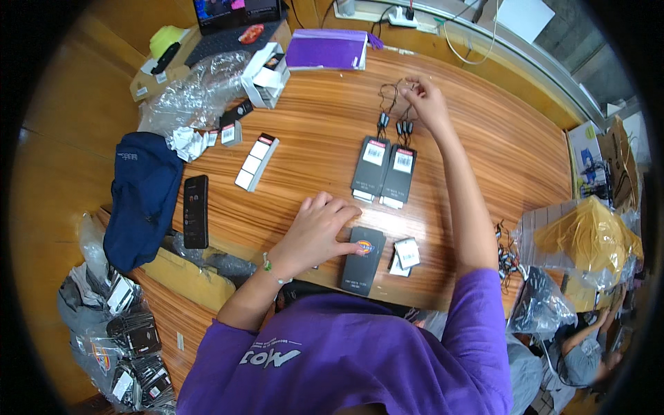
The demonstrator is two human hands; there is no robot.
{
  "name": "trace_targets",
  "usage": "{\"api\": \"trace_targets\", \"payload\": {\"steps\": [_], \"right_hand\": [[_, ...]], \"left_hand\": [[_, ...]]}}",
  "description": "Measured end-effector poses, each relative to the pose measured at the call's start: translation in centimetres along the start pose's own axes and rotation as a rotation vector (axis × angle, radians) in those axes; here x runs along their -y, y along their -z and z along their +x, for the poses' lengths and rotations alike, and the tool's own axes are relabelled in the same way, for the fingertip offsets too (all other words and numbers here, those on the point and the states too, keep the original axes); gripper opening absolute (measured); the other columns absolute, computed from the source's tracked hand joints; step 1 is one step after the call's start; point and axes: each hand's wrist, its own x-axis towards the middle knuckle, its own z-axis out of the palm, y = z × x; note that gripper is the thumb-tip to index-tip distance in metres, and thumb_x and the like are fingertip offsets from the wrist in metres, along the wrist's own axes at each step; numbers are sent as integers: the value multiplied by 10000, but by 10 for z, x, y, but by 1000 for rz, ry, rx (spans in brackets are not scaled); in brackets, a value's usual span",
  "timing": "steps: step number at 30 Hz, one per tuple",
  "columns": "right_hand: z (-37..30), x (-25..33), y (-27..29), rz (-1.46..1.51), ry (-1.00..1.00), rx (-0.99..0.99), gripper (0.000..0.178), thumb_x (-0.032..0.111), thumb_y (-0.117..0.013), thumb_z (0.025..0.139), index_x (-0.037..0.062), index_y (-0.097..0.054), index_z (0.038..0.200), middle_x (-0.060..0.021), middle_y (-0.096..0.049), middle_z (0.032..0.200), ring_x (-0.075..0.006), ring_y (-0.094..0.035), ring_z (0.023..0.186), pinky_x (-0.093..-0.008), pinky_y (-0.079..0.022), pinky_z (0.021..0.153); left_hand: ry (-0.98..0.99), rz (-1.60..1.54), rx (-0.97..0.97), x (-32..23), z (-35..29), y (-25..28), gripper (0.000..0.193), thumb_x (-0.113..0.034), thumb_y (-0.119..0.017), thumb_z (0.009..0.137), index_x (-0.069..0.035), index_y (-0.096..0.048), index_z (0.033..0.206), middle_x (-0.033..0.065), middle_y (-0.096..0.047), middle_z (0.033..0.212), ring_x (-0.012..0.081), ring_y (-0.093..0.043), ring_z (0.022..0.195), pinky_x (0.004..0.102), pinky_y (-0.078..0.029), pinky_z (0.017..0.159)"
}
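Two dark grey hang tag stacks, the left one (359, 181) and the right one (394, 185), lie side by side with white stickers and black cords running away from me. At the far end of the cords, my right hand (427, 104) has its fingers pinched on the black cord (405, 86). My left hand (309, 232) lies palm down on the table, fingers apart, its thumb at the edge of a nearer dark tag stack (360, 270). Beside that stack sit small white stickered cards (406, 256).
On the left are a white label strip (252, 173), a black phone (196, 228), a navy pouch (142, 200) and crumpled clear plastic (200, 90). A laptop (235, 31), white box (266, 76) and purple packet (325, 52) stand at the back. Black cords (508, 256) pile at right.
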Motion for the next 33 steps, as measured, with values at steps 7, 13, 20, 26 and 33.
{"api": "trace_targets", "payload": {"steps": [7, 13, 20, 26, 33], "right_hand": [[-198, 90, 70, -42, -117, 529, 197, 81, -695, 711, 14, -645, 889, -65, -495, 708, -176, -506, 691, -284, -438, 604], [-248, 106, 66, -178, -160, 445, 394, 71, -743, 605, 27, -652, 985, -90, -511, 845, -232, -495, 803, -336, -427, 710], [-257, 94, 63, -150, -128, 304, 343, 49, -729, 626, 4, -653, 958, -87, -519, 820, -221, -497, 766, -321, -419, 698], [-262, 81, 68, 187, -460, 202, 157, 21, -664, 749, -23, -642, 898, -23, -586, 677, -69, -497, 601, -213, -399, 575], [-261, 85, 64, 185, -437, 156, 62, 13, -637, 781, -10, -626, 837, 20, -542, 632, -46, -448, 576, -200, -370, 529]], "left_hand": [[4, -43, -73, 2, -12, -27, 571, -419, -733, 606, -99, -595, 1058, 40, -562, 1025, 237, -440, 992, 373, -331, 864], [-81, -35, -208, 4, -20, -32, 502, -387, -724, 617, -117, -623, 1027, 27, -523, 1014, 234, -418, 989, 388, -319, 895], [-132, -61, -316, 0, -23, -34, 491, -315, -748, 622, -101, -604, 1040, 41, -523, 947, 210, -458, 908, 350, -372, 858], [144, -1164, -12, -4, -23, -39, 317, 19, -594, 802, 6, -532, 1113, 24, -611, 852, 79, -576, 809, 207, -475, 712], [181, -1174, -89, -15, -12, -33, 324, 62, -536, 826, 25, -511, 1146, 115, -624, 979, 119, -604, 889, 212, -483, 775]]}}
